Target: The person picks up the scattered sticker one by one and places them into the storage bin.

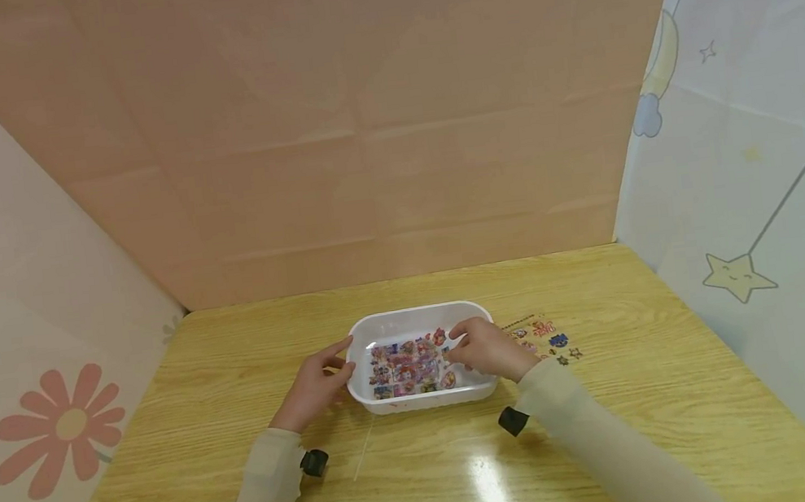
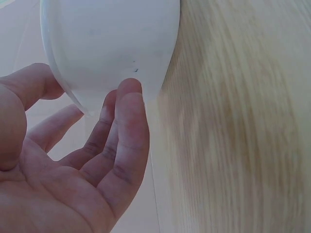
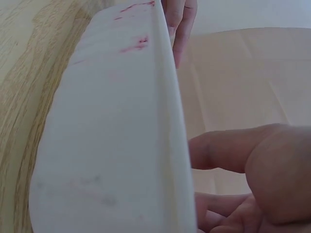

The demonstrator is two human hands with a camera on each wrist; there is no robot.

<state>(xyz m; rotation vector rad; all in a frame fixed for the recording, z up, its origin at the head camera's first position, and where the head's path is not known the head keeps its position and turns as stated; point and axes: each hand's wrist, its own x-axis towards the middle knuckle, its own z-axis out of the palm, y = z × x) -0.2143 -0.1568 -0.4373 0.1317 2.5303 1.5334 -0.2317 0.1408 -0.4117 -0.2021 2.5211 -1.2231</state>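
A white plastic tray (image 1: 426, 401) stands on the wooden table, holding a colourful patchwork of small cartoon stickers (image 1: 403, 369). My left hand (image 1: 319, 382) grips its left end; in the left wrist view the thumb is at the rim and the fingers (image 2: 127, 121) touch the outer wall. My right hand (image 1: 485, 347) reaches over the right end, its fingertips low inside the tray beside a few loose round stickers (image 1: 449, 379). In the right wrist view the tray's side wall (image 3: 112, 126) hides those fingertips, so whether they pinch anything cannot be seen.
A clear sheet with cartoon stickers (image 1: 543, 328) lies on the table (image 1: 426, 477) right of the tray, partly behind my right hand. A thin pale strip (image 1: 363, 449) lies at the tray's front left. Cloth walls (image 1: 379, 163) enclose the table at the back and sides.
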